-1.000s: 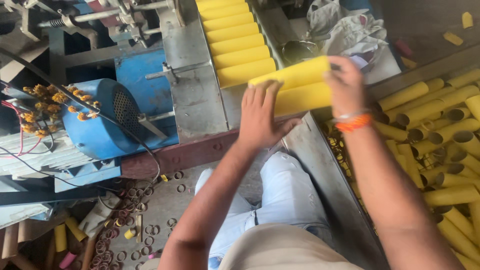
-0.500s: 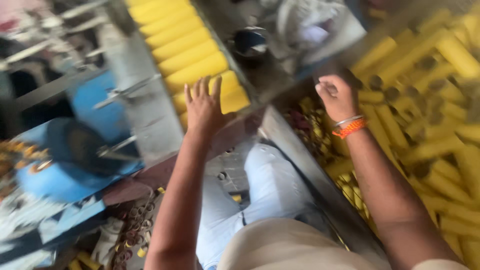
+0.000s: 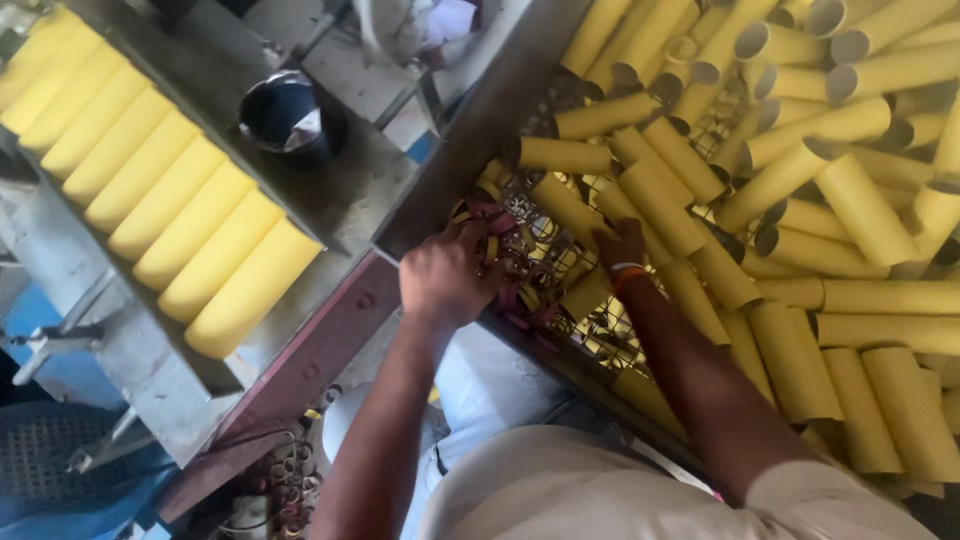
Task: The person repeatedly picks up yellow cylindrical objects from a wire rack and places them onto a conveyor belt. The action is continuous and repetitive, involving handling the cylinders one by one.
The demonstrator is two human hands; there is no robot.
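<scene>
Both hands reach into the wire bin of loose yellow tubes (image 3: pixel 770 180), the left hand (image 3: pixel 445 275) curled among small rings (image 3: pixel 515 275) beside it, the right hand (image 3: pixel 622 245) closing on a tube (image 3: pixel 570 212), while finished tubes line the tray (image 3: pixel 330 200) left of them.

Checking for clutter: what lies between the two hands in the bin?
Head view: between the left hand and right hand lie small yellow and pink rings on the wire mesh, not full-length yellow tubes.

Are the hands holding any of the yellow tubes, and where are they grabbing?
It cannot be told. The left hand and right hand both reach into the pile of yellow tubes, their fingers hidden among tubes and scraps.
</scene>
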